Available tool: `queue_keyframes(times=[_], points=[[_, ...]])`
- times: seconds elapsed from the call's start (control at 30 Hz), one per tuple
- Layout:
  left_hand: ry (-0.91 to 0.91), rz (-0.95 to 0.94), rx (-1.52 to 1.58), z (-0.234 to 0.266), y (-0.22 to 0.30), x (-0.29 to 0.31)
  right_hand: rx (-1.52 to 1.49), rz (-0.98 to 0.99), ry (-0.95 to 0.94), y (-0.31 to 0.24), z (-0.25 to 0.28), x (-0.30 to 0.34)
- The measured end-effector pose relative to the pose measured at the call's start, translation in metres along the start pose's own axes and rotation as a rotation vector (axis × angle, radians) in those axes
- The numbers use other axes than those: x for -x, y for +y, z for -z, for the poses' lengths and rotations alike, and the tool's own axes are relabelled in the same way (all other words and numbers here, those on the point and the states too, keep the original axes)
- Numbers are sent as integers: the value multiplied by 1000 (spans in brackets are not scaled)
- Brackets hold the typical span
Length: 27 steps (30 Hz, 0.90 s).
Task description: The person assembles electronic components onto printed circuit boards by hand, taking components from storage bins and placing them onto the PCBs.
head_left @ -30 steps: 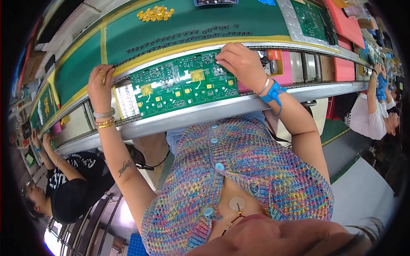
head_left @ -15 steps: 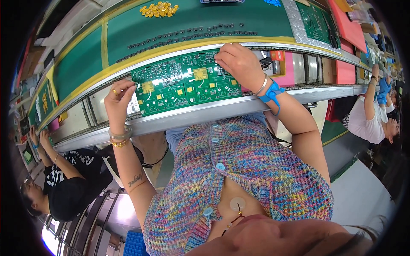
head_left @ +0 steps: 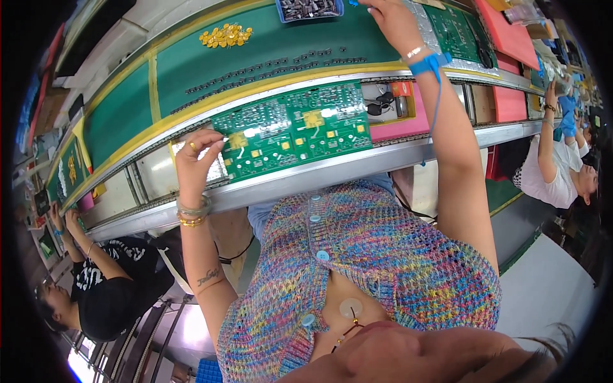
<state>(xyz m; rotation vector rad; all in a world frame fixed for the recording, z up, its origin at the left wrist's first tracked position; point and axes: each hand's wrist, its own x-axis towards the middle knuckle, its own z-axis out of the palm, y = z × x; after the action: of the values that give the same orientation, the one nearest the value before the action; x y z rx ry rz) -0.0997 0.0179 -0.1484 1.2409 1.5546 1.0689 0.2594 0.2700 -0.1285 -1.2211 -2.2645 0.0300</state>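
Observation:
A green circuit board [head_left: 297, 127] lies in the conveyor track in front of me. My left hand [head_left: 193, 163], with bangles on the wrist, has its curled fingertips at the board's left edge; whether it grips the board is unclear. My right hand [head_left: 391, 19], with a blue strap on the wrist, is stretched far up over the green mat [head_left: 191, 70]. Its fingers reach the blue tray of dark parts [head_left: 310, 7] at the top edge and are partly cut off there.
Rows of small dark components [head_left: 268, 70] and a pile of yellow parts [head_left: 225, 35] lie on the mat. A pink pad [head_left: 399, 124] sits right of the board, with another green board [head_left: 456, 29] beyond it. The metal rail [head_left: 332, 169] runs along the near side. Co-workers sit at the left [head_left: 96, 287] and right [head_left: 555, 166].
My right hand has left the board's top edge and risen to the blue tray. My left hand let go of the board's left end, drew back, then returned to its left edge.

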Motion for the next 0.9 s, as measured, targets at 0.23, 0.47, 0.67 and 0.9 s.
queue_keyframes(times=[0.23, 0.47, 0.67, 0.9], points=[[79, -390, -561, -41, 46, -11, 138, 148, -94, 25, -36, -15], [18, -459, -770, -65, 45, -26, 87, -47, -94, -11, -23, -7], [1, -470, -829, -68, 46, -31, -352, -152, -90, -35, 2, 38], [12, -497, -840, -68, 46, -31, -383, -115, -83, -40, 7, 48]])
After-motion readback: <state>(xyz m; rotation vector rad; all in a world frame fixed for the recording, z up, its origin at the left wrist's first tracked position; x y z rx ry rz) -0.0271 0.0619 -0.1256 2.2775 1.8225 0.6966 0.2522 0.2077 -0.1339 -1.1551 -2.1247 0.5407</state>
